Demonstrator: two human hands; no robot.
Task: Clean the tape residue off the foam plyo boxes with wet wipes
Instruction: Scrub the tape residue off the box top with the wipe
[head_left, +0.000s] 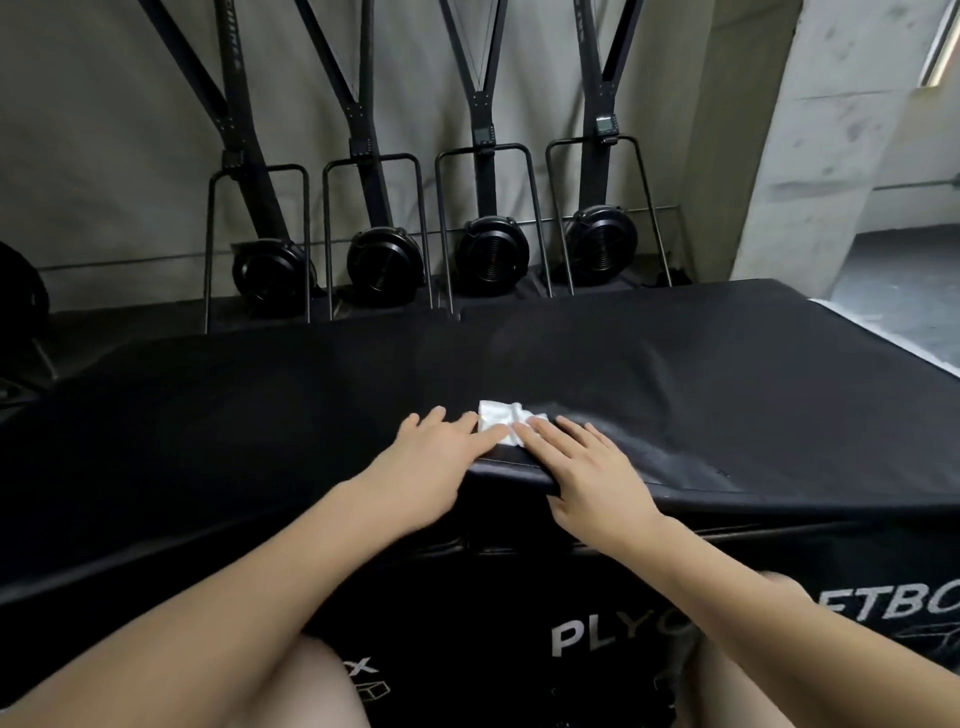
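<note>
Wipe (503, 422) near front edge of box (675, 374), pressed flat by left hand (441, 447) and right hand (582, 462), fingers straight; bare top beyond.

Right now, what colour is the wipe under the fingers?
White, clearest in the head view: the wipe on the black box top.

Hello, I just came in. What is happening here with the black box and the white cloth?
A person is wiping the top of a black foam plyo box with a white wet wipe. Both hands lie flat with straight fingers: the left hand and the right hand each press their fingertips on the wipe, near the front edge of the box top. A faint greyish smear shows on the surface just right of the wipe. Four black fan machines stand against the wall behind.
</note>
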